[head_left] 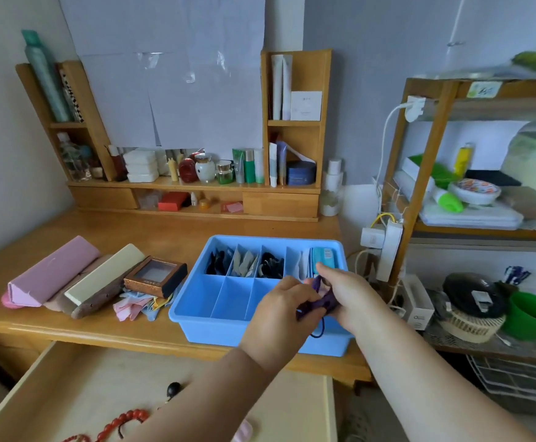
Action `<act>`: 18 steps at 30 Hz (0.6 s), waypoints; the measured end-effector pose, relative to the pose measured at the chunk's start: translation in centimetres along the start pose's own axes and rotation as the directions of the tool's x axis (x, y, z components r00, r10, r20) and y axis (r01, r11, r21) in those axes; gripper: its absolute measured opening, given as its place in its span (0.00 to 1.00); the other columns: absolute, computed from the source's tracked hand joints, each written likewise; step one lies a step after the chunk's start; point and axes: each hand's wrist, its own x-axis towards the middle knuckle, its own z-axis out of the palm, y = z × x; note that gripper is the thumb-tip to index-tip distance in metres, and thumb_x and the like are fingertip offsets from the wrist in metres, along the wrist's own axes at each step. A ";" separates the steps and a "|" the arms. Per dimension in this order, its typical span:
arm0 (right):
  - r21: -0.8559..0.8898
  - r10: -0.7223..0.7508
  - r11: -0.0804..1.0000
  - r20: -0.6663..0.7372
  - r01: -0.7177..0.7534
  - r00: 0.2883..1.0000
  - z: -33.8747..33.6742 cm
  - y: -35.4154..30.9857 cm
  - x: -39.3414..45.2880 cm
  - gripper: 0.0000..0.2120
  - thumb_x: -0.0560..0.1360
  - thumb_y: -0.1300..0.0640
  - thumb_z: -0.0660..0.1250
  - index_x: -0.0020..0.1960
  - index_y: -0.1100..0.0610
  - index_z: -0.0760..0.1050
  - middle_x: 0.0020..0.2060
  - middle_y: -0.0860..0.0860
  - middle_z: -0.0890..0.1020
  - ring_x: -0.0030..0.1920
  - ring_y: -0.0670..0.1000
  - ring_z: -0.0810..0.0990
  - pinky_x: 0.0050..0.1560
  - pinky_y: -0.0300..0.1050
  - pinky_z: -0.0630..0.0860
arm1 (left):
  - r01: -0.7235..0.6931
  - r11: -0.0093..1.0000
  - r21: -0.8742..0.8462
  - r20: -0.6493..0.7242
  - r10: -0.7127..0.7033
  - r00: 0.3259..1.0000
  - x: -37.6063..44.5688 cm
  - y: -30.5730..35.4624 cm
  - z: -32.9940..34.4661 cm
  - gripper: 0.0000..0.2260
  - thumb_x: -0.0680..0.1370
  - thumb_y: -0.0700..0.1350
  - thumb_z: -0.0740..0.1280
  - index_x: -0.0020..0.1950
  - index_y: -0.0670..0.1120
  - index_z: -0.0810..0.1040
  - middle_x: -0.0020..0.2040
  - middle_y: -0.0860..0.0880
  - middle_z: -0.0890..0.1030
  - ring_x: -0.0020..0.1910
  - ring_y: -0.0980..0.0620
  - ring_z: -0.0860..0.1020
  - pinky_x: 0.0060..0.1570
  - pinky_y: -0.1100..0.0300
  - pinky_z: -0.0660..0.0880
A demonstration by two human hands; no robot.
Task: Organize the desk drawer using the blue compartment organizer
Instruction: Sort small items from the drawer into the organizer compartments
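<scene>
Organizer: blue compartment organizer (pixel 215 301) near the surface's (pixel 152 231) front right edge, long axis left to right.
Hands: left hand (pixel 284 309) and right hand (pixel 348 296) both pinched closed on a purple hair tie (pixel 322 299) above its front right compartment.
Drawer: drawer (pixel 78 378) open below, red bead bracelet (pixel 123 421) inside.

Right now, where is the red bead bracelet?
The red bracelet lies in the open drawer at the bottom left of the head view, below the desk edge, left of the left forearm and near a black bead.
</scene>
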 end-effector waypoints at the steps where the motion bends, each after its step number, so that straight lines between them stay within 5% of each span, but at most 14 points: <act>1: -0.212 -0.074 0.975 -0.025 0.067 0.997 -0.5 -0.5 1.0 0.14 0.79 0.53 0.63 0.38 0.60 0.72 0.35 0.58 0.78 0.34 0.56 0.77 0.37 0.47 0.73 | 0.039 0.999 0.000 0.022 -0.039 0.999 0.5 -0.4 0.8 0.04 0.74 0.40 0.70 0.48 0.44 0.81 0.44 0.51 0.75 0.40 0.54 0.75 0.45 0.59 0.76; 2: -0.431 -0.156 0.894 -0.038 0.125 0.987 -0.9 -0.9 2.0 0.15 0.79 0.51 0.62 0.38 0.60 0.71 0.37 0.58 0.77 0.36 0.55 0.75 0.37 0.46 0.70 | 0.064 0.998 0.008 0.044 -0.065 0.997 0.9 -0.8 1.7 0.05 0.75 0.41 0.68 0.50 0.44 0.80 0.45 0.50 0.77 0.42 0.53 0.77 0.48 0.56 0.76; 5: -0.886 -0.330 0.433 0.014 0.164 0.944 -1.5 -1.4 4.2 0.14 0.79 0.50 0.59 0.42 0.60 0.71 0.36 0.56 0.73 0.36 0.53 0.72 0.30 0.43 0.63 | 0.101 0.994 0.052 0.104 -0.106 0.989 1.0 -1.5 3.7 0.09 0.78 0.45 0.64 0.57 0.47 0.79 0.50 0.50 0.80 0.49 0.54 0.78 0.52 0.56 0.75; 10: -0.996 -0.246 0.021 0.082 0.090 0.966 -0.1 -0.8 5.5 0.08 0.77 0.55 0.61 0.42 0.58 0.70 0.35 0.52 0.72 0.40 0.54 0.73 0.28 0.41 0.62 | -0.076 0.982 0.172 0.228 0.036 0.973 1.1 -1.8 3.6 0.11 0.78 0.47 0.60 0.53 0.48 0.81 0.47 0.50 0.82 0.49 0.50 0.74 0.52 0.59 0.70; 14: -0.996 -0.193 -0.087 -0.003 -0.020 0.981 1.2 0.0 5.5 0.04 0.75 0.57 0.63 0.47 0.58 0.72 0.34 0.52 0.72 0.38 0.54 0.73 0.31 0.42 0.65 | -0.089 0.987 0.133 0.271 0.050 0.961 0.2 -2.5 2.5 0.11 0.79 0.44 0.60 0.53 0.47 0.82 0.50 0.52 0.79 0.49 0.52 0.74 0.50 0.57 0.73; 18: -0.976 -0.196 -0.204 -0.031 -0.072 0.980 1.7 0.3 4.8 0.11 0.73 0.60 0.64 0.56 0.59 0.74 0.41 0.52 0.76 0.48 0.56 0.78 0.40 0.43 0.72 | -0.036 0.993 0.108 0.238 0.010 0.971 -0.8 -3.3 1.6 0.11 0.79 0.46 0.60 0.58 0.49 0.78 0.55 0.53 0.76 0.48 0.53 0.78 0.50 0.57 0.76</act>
